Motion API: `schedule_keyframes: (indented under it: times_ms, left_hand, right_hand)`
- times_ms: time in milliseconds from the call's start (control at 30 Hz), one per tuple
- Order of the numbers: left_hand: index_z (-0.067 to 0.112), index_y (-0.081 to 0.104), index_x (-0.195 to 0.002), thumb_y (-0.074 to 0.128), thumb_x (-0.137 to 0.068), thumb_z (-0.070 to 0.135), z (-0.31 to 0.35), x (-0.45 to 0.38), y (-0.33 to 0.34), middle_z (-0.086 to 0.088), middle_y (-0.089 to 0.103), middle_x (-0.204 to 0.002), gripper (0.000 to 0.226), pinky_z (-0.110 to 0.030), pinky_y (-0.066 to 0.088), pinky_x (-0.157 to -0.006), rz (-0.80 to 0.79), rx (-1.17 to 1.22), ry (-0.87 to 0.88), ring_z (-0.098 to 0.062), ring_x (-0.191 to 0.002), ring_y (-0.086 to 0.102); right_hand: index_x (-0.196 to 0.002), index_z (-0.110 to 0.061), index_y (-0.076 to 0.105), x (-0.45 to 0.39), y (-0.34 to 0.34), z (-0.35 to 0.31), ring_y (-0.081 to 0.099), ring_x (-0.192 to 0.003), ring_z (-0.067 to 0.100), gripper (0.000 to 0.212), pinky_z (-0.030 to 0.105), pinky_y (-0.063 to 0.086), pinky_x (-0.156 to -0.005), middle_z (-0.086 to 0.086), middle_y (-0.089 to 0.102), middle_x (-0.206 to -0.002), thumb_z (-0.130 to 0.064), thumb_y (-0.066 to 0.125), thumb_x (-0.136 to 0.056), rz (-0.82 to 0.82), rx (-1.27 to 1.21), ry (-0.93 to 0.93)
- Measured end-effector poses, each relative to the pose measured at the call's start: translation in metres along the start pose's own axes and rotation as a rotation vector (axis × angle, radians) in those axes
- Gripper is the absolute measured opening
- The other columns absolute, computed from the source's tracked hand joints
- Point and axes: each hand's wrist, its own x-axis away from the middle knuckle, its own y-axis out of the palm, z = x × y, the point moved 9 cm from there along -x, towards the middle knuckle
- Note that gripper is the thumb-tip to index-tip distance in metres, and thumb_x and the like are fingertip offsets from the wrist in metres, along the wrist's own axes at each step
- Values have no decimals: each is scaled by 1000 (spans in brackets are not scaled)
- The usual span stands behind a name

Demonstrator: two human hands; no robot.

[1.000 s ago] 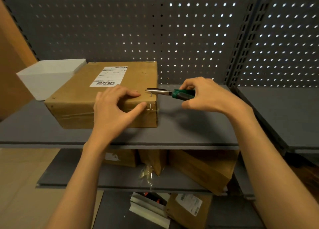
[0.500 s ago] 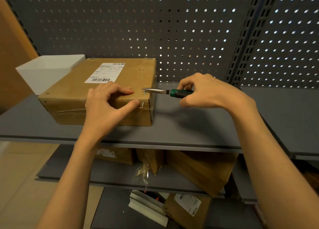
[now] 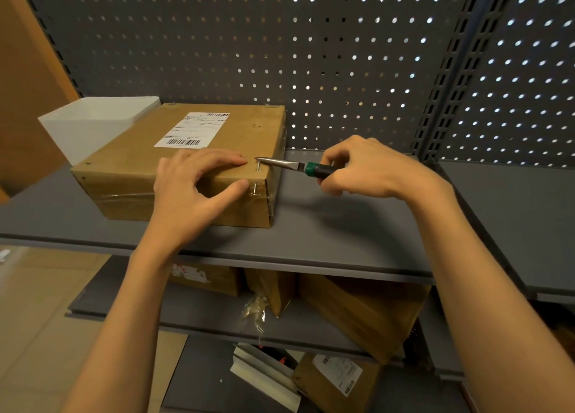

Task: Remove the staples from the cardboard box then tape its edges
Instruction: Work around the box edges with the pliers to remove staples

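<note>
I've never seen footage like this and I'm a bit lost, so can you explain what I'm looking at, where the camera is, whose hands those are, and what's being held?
There is no machine here. The camera sits on a person's head and looks forward and down, so the two bare arms reaching in from the bottom are that person's own.

The grey shelf holds a cardboard box with a white shipping label on top. A white bin stands beside it to the left. Behind is a perforated metal panel. The lower shelves hold more cardboard parcels.

The left hand presses on the box's near right corner, fingers on top and thumb on the front face, steadying it. The right hand grips a pair of green-handled pliers, whose pointed metal tip meets a staple at the box's top edge. Another staple sits just below, on the front face.
</note>
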Motion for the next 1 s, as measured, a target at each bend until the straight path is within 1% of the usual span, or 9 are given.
schedule_keyframes:
  times_ms: [167, 333, 467, 600, 700, 767, 900, 1000]
  left_hand:
    - [40, 60, -110, 49, -77, 59, -2, 0, 1, 22, 57, -119, 40, -24, 21, -83, -8, 19, 4, -3, -114, 40]
    - [41, 59, -109, 48, -77, 60, -1, 0, 0, 24, 56, -118, 39, -24, 21, -83, -5, 22, 10, -2, -114, 40]
    - [40, 60, -109, 49, -77, 59, -1, 0, 0, 23, 57, -118, 39, -23, 21, -81, -2, 15, 12, -2, -113, 41]
    - [37, 63, -109, 53, -79, 54, -2, -1, 0, 22, 59, -118, 36, -23, 21, -80, -3, -18, 12, -4, -114, 43]
    - [37, 63, -110, 57, -80, 49, -3, -2, 0, 21, 59, -118, 33, -23, 22, -80, -8, -10, 0, -5, -115, 43]
    - [36, 63, -110, 57, -79, 50, -2, -1, 0, 21, 59, -118, 34, -23, 24, -82, -10, -1, -4, -3, -114, 41]
    - [38, 62, -108, 51, -76, 57, 0, 0, -1, 23, 58, -117, 39, -26, 23, -85, -1, 23, -5, -1, -113, 41]
    - [40, 60, -107, 50, -75, 58, 0, 0, -1, 24, 57, -117, 38, -27, 23, -87, -3, 39, -7, 0, -114, 40]
  right_hand:
    - [-71, -22, 67, -3, -1, 3, 55, -73, 23, 7, 32, 46, -64, 2, 61, -73, -21, 65, -64, 47, -16, -3]
    - [-69, -23, 66, -5, -2, 5, 52, -70, 21, 7, 29, 41, -59, 1, 59, -70, -22, 65, -62, 61, -16, -4]
    - [-68, -24, 67, -7, 0, 7, 53, -69, 19, 6, 33, 46, -63, -2, 61, -67, -21, 66, -62, 61, -45, -8]
    - [-68, -25, 67, -9, 1, 11, 54, -67, 17, 8, 34, 49, -65, -6, 61, -61, -22, 66, -61, 102, -67, -13]
    - [-70, -25, 69, -11, 2, 14, 54, -66, 16, 9, 36, 51, -67, -4, 62, -62, -21, 66, -62, 104, -106, -9]
    - [-71, -25, 69, -13, 4, 15, 53, -66, 16, 10, 35, 51, -66, -1, 64, -65, -21, 66, -62, 100, -122, -8]
    - [-69, -24, 70, -15, 7, 17, 51, -61, 14, 11, 31, 47, -61, 2, 64, -65, -20, 66, -60, 88, -147, -2]
    - [-69, -23, 69, -17, 7, 19, 51, -58, 13, 11, 29, 45, -59, 0, 62, -62, -20, 66, -59, 88, -158, -1]
